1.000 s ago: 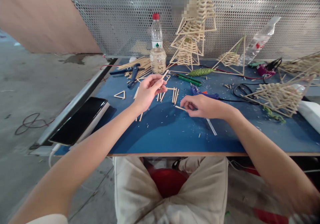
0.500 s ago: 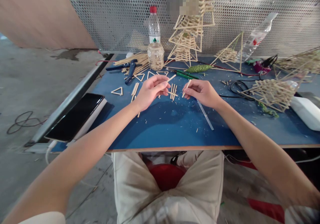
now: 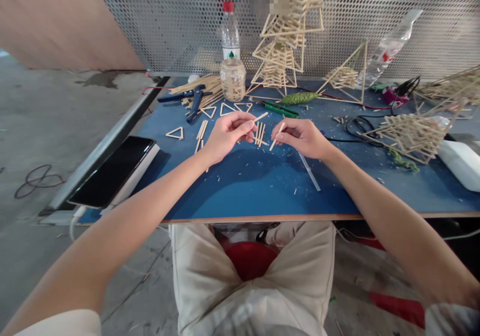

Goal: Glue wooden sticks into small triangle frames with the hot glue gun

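Head view: left hand (image 3: 225, 136) grip pinches stick (image 3: 260, 117); right hand (image 3: 303, 138) pinches another stick (image 3: 276, 137).

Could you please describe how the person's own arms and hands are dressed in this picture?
Both forearms are bare from wrist to above the elbow, with no gloves, watch, rings or bands visible on the left hand or the right hand. A pale short sleeve shows at the left upper arm, and a greyish sleeve edge shows at the right. No cables or markings are on either arm.

right hand (image 3: 302, 137) lifted its stick (image 3: 277, 136) off the table, now raised near left hand (image 3: 228, 135)
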A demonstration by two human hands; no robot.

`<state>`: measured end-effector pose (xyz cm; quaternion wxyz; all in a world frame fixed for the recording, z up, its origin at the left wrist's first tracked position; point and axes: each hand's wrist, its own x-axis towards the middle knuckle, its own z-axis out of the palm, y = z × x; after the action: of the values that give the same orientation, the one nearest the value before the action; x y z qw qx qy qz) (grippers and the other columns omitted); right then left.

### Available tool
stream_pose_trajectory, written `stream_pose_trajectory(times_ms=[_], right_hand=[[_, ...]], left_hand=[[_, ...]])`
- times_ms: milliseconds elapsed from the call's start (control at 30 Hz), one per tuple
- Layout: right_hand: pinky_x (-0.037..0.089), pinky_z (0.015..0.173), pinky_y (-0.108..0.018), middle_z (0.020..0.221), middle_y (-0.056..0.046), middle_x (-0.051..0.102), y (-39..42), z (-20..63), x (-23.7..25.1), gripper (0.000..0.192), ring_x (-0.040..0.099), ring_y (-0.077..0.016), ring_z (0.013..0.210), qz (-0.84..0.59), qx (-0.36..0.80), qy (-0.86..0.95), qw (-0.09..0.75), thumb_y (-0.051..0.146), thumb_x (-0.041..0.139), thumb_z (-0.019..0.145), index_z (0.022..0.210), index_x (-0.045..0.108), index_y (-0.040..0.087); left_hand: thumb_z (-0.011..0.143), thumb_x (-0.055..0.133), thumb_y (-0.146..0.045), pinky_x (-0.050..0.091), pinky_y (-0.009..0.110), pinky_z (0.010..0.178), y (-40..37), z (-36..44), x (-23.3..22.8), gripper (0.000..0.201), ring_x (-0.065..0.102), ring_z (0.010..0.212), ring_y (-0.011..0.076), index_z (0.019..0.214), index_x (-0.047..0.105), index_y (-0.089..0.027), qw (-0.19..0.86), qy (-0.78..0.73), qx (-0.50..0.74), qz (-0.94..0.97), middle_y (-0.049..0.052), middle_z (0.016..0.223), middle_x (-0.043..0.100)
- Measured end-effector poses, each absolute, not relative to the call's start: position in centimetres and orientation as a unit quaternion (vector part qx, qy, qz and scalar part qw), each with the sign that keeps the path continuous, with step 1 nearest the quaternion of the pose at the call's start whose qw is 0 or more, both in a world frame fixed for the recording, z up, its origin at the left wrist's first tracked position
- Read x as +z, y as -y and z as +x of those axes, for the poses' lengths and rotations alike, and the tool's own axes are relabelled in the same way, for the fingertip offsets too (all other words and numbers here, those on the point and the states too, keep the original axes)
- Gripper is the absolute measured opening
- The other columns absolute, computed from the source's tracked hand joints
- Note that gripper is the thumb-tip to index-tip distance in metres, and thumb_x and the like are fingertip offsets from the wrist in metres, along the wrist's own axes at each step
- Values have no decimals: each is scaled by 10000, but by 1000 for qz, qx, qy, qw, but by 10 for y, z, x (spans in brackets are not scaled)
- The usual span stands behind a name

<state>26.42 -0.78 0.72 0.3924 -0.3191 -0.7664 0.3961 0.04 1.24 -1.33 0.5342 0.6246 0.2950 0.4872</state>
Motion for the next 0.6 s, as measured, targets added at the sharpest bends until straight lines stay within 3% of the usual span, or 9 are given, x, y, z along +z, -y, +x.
stream_pose_trajectory(times_ms=[300, 433, 600], right_hand=[[679, 747, -376, 823, -7, 780, 13, 258, 8, 460, 738, -183, 728, -342, 418, 718, 438, 617, 985, 801, 912, 707, 266], [689, 796, -412, 843, -17, 770, 15, 257, 10, 385, 734, -198, 747, -352, 422, 714, 435, 581, 972, 838, 907, 731, 289], [690, 768, -413, 815, -16, 772, 14, 256, 8, 447, 736, -203, 729, -356, 415, 712, 441, 642, 975, 801, 915, 753, 271]], left_hand=[[919, 904, -449, 659, 268, 713, -10, 3, -12, 322, 751, 746, 128, 1079, 773, -202, 543, -277, 487, 625, 53, 943, 801], [945, 875, -462, 667, 278, 716, -8, 3, -12, 319, 760, 760, 138, 1096, 765, -204, 533, -297, 473, 636, 62, 964, 803], [962, 861, -442, 671, 277, 729, -5, 4, -11, 313, 757, 756, 133, 1114, 761, -187, 531, -292, 469, 643, 67, 964, 808]])
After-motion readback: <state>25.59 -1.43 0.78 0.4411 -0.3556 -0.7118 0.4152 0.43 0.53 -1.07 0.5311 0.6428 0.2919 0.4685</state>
